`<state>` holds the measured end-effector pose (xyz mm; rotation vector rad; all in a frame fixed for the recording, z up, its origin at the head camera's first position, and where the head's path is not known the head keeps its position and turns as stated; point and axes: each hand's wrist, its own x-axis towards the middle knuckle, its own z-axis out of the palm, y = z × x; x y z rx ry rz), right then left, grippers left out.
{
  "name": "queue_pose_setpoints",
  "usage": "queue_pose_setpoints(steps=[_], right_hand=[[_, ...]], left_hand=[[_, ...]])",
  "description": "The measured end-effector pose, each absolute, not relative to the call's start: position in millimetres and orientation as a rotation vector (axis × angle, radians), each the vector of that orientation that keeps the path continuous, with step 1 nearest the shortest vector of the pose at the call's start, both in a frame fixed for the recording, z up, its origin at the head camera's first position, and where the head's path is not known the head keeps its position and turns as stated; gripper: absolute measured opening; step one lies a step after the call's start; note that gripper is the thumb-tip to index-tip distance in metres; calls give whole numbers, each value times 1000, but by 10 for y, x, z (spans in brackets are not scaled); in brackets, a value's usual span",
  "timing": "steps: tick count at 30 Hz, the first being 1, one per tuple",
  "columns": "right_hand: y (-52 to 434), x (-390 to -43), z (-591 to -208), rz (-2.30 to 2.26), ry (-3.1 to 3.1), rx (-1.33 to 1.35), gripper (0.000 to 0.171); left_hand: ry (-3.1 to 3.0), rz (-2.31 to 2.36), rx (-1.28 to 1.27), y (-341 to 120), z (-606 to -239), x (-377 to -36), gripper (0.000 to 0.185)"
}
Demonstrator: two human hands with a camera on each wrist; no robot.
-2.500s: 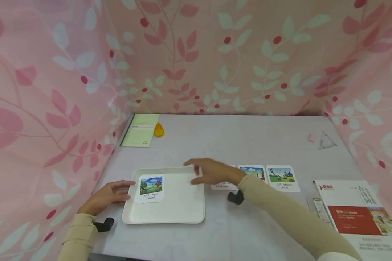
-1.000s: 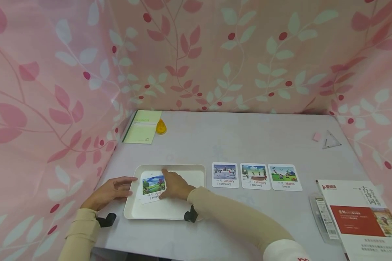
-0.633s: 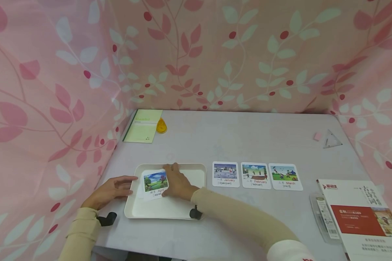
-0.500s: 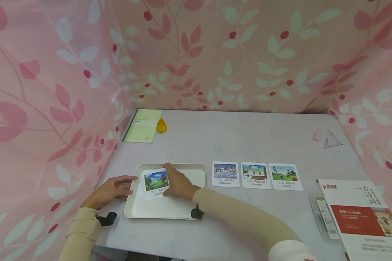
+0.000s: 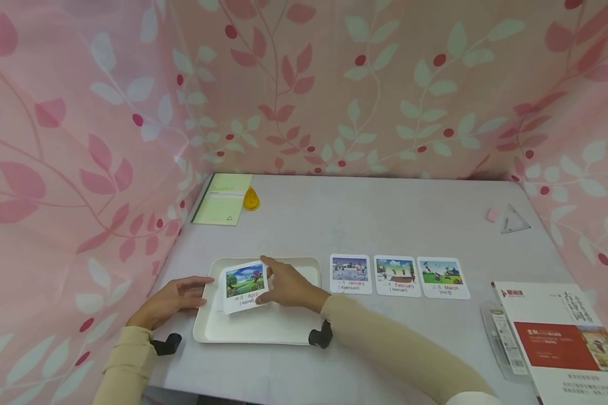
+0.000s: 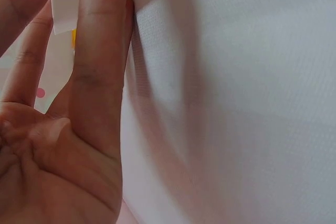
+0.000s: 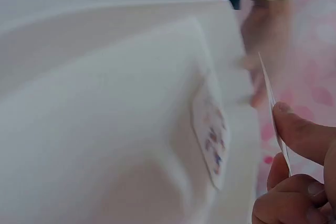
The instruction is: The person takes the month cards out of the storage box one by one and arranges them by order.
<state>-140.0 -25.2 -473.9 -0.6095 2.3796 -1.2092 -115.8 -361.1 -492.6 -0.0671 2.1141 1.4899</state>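
My right hand [image 5: 291,284] pinches the April picture card [image 5: 244,287] by its right edge, between thumb and fingers. The card is raised over the left part of the white tray [image 5: 284,332]. In the right wrist view the pinched card [image 7: 273,108] is seen nearly edge-on. Below it, another picture card [image 7: 211,135] lies in the tray, mostly hidden in the head view. My left hand [image 5: 169,301] rests at the tray's left rim, its fingers [image 6: 100,51] fairly straight and touching the rim.
The January [image 5: 350,274], February [image 5: 397,275] and March [image 5: 443,278] cards lie in a row right of the tray. A green notebook [image 5: 223,199] and yellow drop-shaped item [image 5: 251,198] are back left. A book [image 5: 557,343], pink eraser [image 5: 492,214] and set square [image 5: 514,220] lie at right.
The right hand has reached into the tray from the right, taken hold of the April card and raised it, shifting it slightly rightward. The left hand stays at the tray's rim.
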Motion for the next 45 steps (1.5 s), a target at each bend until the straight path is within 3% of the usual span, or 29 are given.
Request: queue_pose_setpoints(steps=[6,11,15,21,29,45], right_hand=[[594,-1275,-4556,-1351,2409,-431,103],[1386,-937,-4674,-1283,2530,-188,102],[1717,-626,-4836,-1230,2511,-131,103],[1790,-394,-5058,-1217,2476,-243,103],[1642,-298,-5214,-1104,2571,-189,107],[1503,-346,-4990,-679,2649,-251,97]], left_hand=[[2121,1500,-31,-3623,-4938,-1117,65],[2051,1544,2,-3613,-4963,-1051,66],[2075,1533,-7,-3620,-4969,-1040,64],[2113,1520,-12,-3621,-4937,-1097,63],[2083,1533,-9,-3628,-4968,-1129,63],[2075,1530,6,-3620,-4950,-1165,65]])
